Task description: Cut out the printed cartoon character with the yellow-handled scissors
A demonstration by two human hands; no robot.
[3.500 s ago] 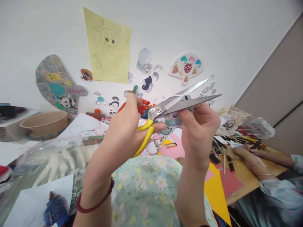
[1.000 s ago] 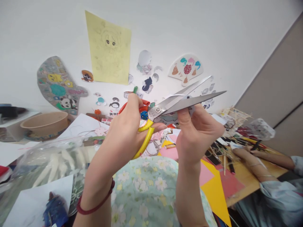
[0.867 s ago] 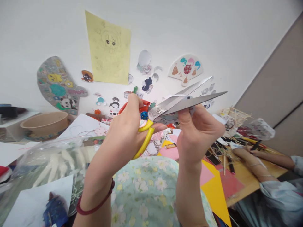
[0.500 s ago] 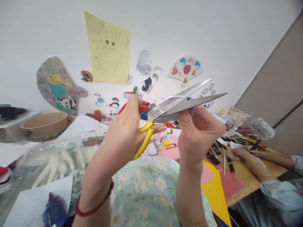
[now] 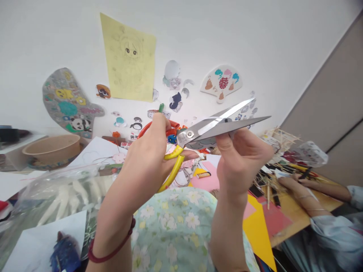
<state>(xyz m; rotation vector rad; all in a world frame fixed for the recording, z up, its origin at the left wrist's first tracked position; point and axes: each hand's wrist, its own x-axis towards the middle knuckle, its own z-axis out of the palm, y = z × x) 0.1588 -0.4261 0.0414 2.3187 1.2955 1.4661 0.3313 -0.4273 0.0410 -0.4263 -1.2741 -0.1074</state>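
Observation:
My left hand (image 5: 147,151) is closed around the yellow handles of a pair of scissors (image 5: 190,134). The long metal blades point to the right and stand a little apart. Pinched by the thumb and fingers of my right hand (image 5: 241,158) is a small paper cutout (image 5: 205,142), grey and white, lying at the blades and mostly hidden by them. My right thumb is close under the lower blade. A green tip (image 5: 161,108) shows just above my left hand; what it belongs to is hidden.
Drawings and cutouts cover the wall, among them a yellow sheet (image 5: 127,60) and a fan-shaped card (image 5: 222,81). A tan bowl (image 5: 52,147) and a plastic bag (image 5: 62,192) are at left. On the right, another person's forearm (image 5: 300,192) rests among sticks and pens.
The scissor blades have come closer together over the paper cutout. My right hand has shifted slightly to the right; my left hand has barely moved.

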